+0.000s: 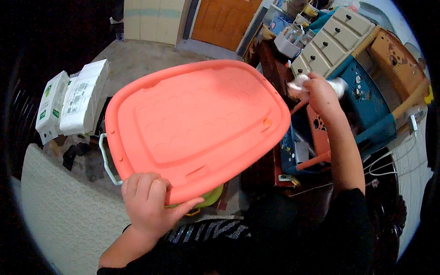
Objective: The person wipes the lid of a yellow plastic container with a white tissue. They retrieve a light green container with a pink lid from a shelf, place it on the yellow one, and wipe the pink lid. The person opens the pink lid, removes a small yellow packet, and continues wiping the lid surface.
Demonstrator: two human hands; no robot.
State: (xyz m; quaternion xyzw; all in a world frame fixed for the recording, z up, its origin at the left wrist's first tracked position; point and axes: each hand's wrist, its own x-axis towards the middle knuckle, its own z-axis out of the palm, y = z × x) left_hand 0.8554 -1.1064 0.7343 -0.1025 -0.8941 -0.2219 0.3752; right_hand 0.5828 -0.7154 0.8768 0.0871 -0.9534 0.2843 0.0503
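Note:
A coral-coloured plastic storage-box lid (202, 120) with a raised rim is tilted up before me. My left hand (147, 202) grips its near rim, fingers on top and thumb along the edge. A pale mint handle (107, 161) sticks out at the lid's left side. Under the near edge a strip of a green plastic thing (213, 197) shows; the lid hides the rest. To the right of the lid, my right hand (321, 94) is closed around a crumpled white cloth or tissue (338, 87), blurred, above the stacked plastic baskets.
Blue (369, 103) and orange (395, 51) baskets with cut-out patterns stand at right, beside a small drawer unit (333, 39). White cables (395, 161) hang below them. White paper packs (82, 98) are at left, near a quilted light cover (68, 206). A wooden door (225, 22) is behind.

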